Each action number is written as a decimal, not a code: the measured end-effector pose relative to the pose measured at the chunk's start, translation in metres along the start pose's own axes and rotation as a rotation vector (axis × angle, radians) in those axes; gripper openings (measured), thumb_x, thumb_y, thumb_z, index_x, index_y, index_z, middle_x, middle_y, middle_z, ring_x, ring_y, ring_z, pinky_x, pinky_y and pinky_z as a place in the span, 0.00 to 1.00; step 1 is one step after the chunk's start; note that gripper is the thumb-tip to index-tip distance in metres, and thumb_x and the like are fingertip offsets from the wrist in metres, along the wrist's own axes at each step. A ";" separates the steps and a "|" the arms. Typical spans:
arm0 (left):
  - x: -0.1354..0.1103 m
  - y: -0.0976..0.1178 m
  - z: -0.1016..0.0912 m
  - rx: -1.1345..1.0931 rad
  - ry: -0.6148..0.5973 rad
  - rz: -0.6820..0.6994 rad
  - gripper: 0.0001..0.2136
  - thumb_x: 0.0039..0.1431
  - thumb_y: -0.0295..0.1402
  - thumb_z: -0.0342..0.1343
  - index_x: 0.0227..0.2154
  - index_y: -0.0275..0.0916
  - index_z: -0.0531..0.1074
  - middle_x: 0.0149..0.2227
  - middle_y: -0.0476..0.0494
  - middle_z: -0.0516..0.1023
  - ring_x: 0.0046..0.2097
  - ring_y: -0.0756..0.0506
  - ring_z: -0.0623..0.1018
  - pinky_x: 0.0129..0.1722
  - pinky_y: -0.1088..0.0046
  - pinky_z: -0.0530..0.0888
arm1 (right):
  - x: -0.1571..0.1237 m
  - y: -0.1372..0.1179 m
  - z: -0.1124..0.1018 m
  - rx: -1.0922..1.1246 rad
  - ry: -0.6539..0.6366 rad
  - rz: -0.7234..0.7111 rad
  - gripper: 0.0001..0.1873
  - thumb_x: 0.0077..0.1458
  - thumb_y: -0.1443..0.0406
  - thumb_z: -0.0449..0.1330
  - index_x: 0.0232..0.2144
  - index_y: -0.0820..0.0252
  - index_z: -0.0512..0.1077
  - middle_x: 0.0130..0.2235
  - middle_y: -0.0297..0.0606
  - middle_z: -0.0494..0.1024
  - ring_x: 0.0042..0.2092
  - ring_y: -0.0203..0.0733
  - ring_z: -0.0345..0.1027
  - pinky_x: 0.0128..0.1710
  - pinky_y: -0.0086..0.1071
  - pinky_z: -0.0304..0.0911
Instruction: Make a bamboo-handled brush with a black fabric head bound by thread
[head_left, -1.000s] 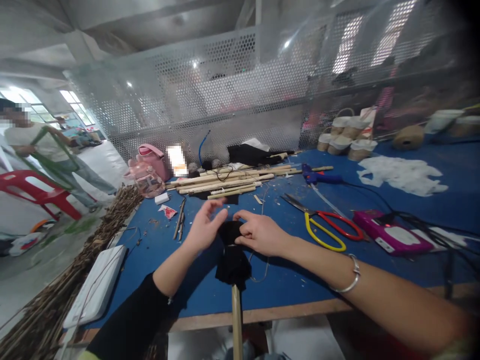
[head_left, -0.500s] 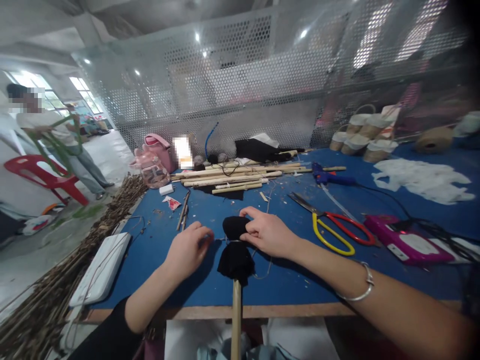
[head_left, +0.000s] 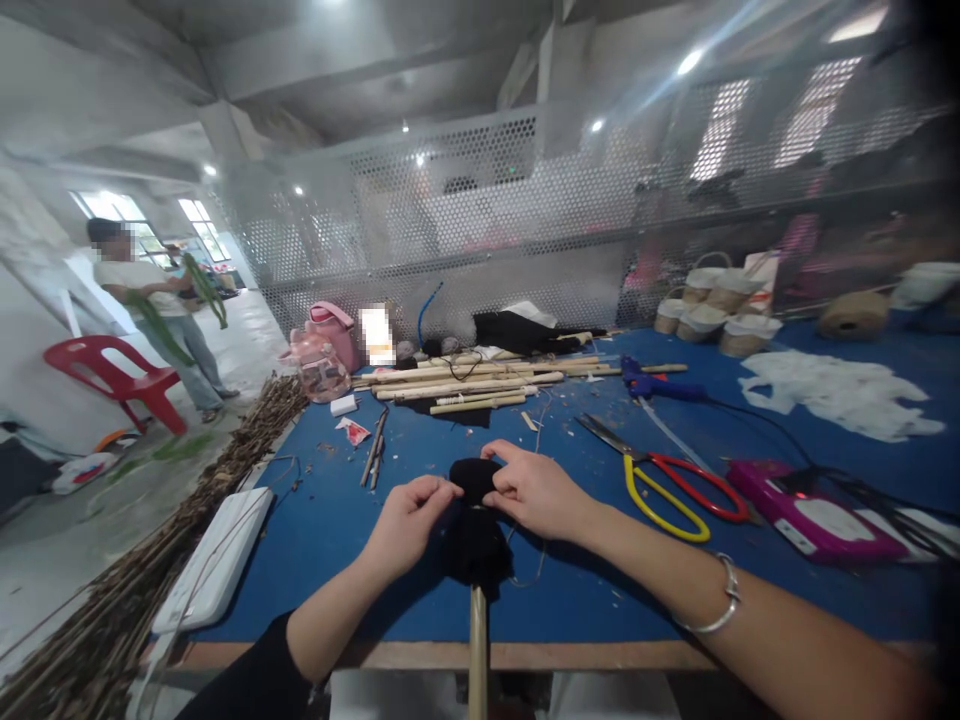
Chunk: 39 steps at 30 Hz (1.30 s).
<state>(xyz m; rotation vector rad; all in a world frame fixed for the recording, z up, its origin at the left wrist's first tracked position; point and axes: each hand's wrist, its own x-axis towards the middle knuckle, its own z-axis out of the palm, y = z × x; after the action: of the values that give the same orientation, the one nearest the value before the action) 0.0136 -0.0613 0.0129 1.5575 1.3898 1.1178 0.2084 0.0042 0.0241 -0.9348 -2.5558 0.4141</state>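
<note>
A bamboo stick (head_left: 477, 650) rises from below the table edge, its top wrapped in black cloth (head_left: 474, 540) that bulges into a round head. My right hand (head_left: 534, 490) pinches the top of that cloth head, fingers closed on it. My left hand (head_left: 409, 520) is closed at the neck of the bundle on its left side, pinching something thin I cannot make out, perhaps a thread. A thin string trails on the blue table (head_left: 337, 520) to the right of the bundle.
Yellow and red scissors (head_left: 664, 480), a blue glue gun (head_left: 652, 385), a pink device (head_left: 810, 505), bamboo sticks (head_left: 465, 380), white fluff (head_left: 840, 390) and a white box (head_left: 217, 560) lie on the table. Another person (head_left: 161, 320) stands at far left by a red chair (head_left: 112, 370).
My left hand drew out to the left from the bundle, then came back to its neck with fingers closed. My right hand stayed pinched on the cloth head. The view tilted a little.
</note>
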 end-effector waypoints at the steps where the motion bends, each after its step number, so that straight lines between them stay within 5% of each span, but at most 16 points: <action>1: 0.000 0.000 0.000 -0.021 -0.014 0.026 0.18 0.57 0.45 0.49 0.29 0.35 0.76 0.29 0.43 0.75 0.31 0.47 0.71 0.33 0.72 0.67 | 0.000 -0.001 0.000 -0.004 -0.001 -0.004 0.17 0.50 0.65 0.60 0.13 0.64 0.67 0.46 0.34 0.70 0.22 0.25 0.55 0.26 0.28 0.50; 4: 0.003 -0.002 0.002 0.000 -0.082 0.106 0.18 0.60 0.43 0.44 0.31 0.36 0.75 0.31 0.42 0.77 0.36 0.45 0.73 0.39 0.70 0.67 | 0.001 -0.002 -0.001 -0.031 0.006 -0.013 0.16 0.51 0.65 0.59 0.14 0.63 0.68 0.46 0.35 0.71 0.23 0.26 0.57 0.26 0.28 0.51; 7: 0.010 -0.004 0.009 0.234 -0.145 0.295 0.19 0.63 0.40 0.40 0.25 0.37 0.71 0.25 0.45 0.72 0.30 0.48 0.70 0.33 0.71 0.65 | 0.000 -0.001 0.000 -0.054 0.013 -0.017 0.15 0.51 0.66 0.59 0.14 0.63 0.69 0.46 0.35 0.71 0.25 0.29 0.61 0.27 0.28 0.52; 10: 0.014 -0.003 0.017 0.455 -0.095 0.518 0.18 0.63 0.36 0.39 0.20 0.38 0.64 0.22 0.47 0.66 0.27 0.49 0.65 0.29 0.71 0.62 | -0.002 0.002 0.001 -0.054 0.007 -0.030 0.14 0.52 0.66 0.58 0.15 0.62 0.70 0.46 0.35 0.71 0.25 0.29 0.62 0.26 0.27 0.53; 16: 0.011 0.004 0.020 0.477 -0.023 0.701 0.14 0.60 0.30 0.42 0.18 0.38 0.59 0.25 0.45 0.65 0.31 0.48 0.64 0.33 0.69 0.64 | -0.001 0.006 0.002 -0.028 0.002 -0.047 0.14 0.52 0.66 0.57 0.16 0.62 0.70 0.46 0.36 0.72 0.27 0.31 0.66 0.28 0.27 0.56; 20: 0.020 -0.003 0.019 0.430 0.096 0.667 0.17 0.55 0.35 0.54 0.16 0.38 0.56 0.33 0.42 0.69 0.38 0.46 0.66 0.39 0.66 0.67 | -0.001 0.004 0.003 -0.016 0.005 -0.057 0.14 0.51 0.68 0.56 0.16 0.61 0.70 0.46 0.37 0.72 0.29 0.33 0.68 0.29 0.28 0.58; 25: 0.037 -0.014 0.020 0.381 -0.076 0.618 0.19 0.44 0.39 0.64 0.18 0.39 0.57 0.43 0.38 0.70 0.46 0.43 0.70 0.44 0.65 0.70 | 0.002 0.004 0.001 0.140 -0.008 -0.070 0.11 0.50 0.69 0.56 0.18 0.61 0.70 0.45 0.38 0.72 0.34 0.35 0.69 0.32 0.28 0.60; 30: 0.040 -0.006 0.021 0.453 -0.159 0.650 0.13 0.48 0.28 0.58 0.21 0.39 0.56 0.45 0.39 0.72 0.47 0.44 0.70 0.46 0.62 0.68 | 0.006 0.019 -0.002 0.326 0.072 0.057 0.18 0.51 0.65 0.56 0.13 0.62 0.59 0.33 0.36 0.71 0.29 0.33 0.62 0.30 0.28 0.56; 35: 0.041 -0.002 0.021 0.451 -0.200 0.590 0.14 0.47 0.25 0.56 0.21 0.40 0.53 0.41 0.41 0.74 0.43 0.44 0.70 0.43 0.63 0.67 | 0.002 0.024 -0.001 0.380 0.053 0.334 0.21 0.45 0.63 0.56 0.12 0.59 0.48 0.17 0.25 0.47 0.21 0.30 0.43 0.21 0.27 0.41; 39: 0.041 -0.001 0.020 0.492 -0.225 0.589 0.11 0.48 0.25 0.54 0.21 0.40 0.56 0.41 0.41 0.74 0.43 0.44 0.70 0.43 0.63 0.66 | 0.003 0.022 -0.006 0.489 0.009 0.451 0.19 0.40 0.65 0.54 0.12 0.58 0.46 0.16 0.24 0.43 0.20 0.28 0.38 0.20 0.27 0.36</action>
<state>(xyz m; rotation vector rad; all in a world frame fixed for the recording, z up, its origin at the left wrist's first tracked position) 0.0330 -0.0203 0.0106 2.4761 1.1280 0.9097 0.2215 0.0230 0.0210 -1.2928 -2.0618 1.0970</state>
